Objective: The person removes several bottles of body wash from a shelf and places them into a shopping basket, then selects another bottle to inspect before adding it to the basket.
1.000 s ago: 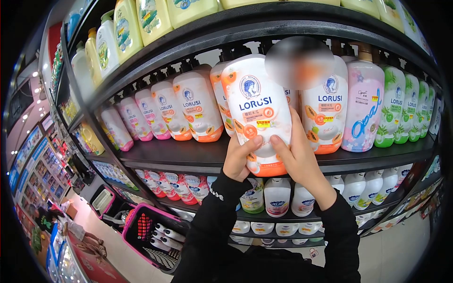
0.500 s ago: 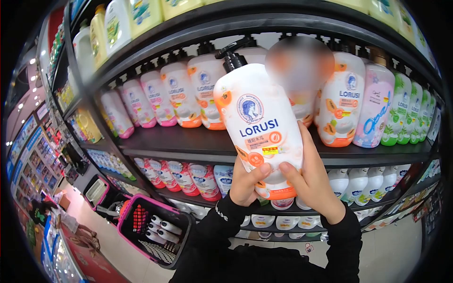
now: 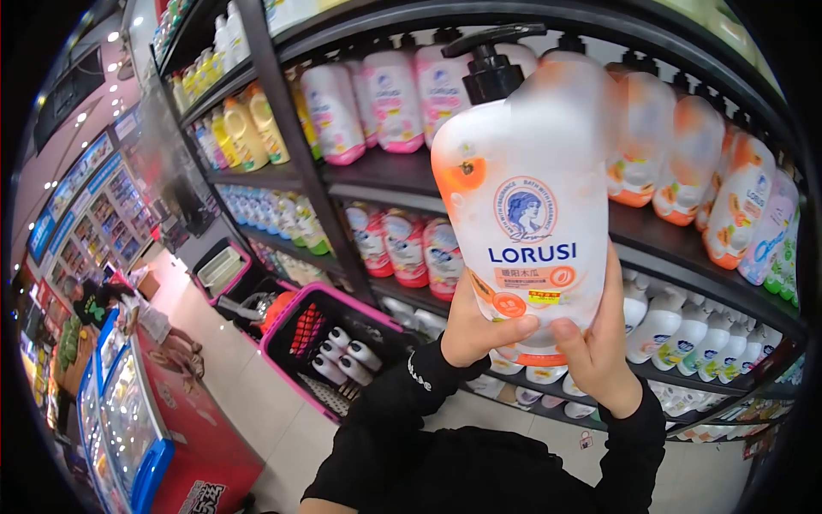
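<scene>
A white and orange LORUSI body wash bottle (image 3: 528, 231) with a black pump head is held up in front of me, its label facing me and its top leaning a little to the left. My left hand (image 3: 484, 325) grips its lower left side, thumb on the front. On the lower right side, my right hand (image 3: 599, 347) is closed round the bottle, its thumb also pressed to the front. Most fingers are hidden behind it. Part of the bottle's upper right is blurred.
Black shelves (image 3: 385, 176) behind carry rows of pink, orange and white pump bottles. At lower left stands a pink-rimmed black basket (image 3: 360, 307) holding several white bottles (image 3: 342, 355). A red freezer case (image 3: 205, 437) and a person (image 3: 163, 330) are farther left.
My view has turned left, bringing more of the aisle, baskets and freezer case in. The bottle appears larger and more upright, and both hands keep their hold on it.
</scene>
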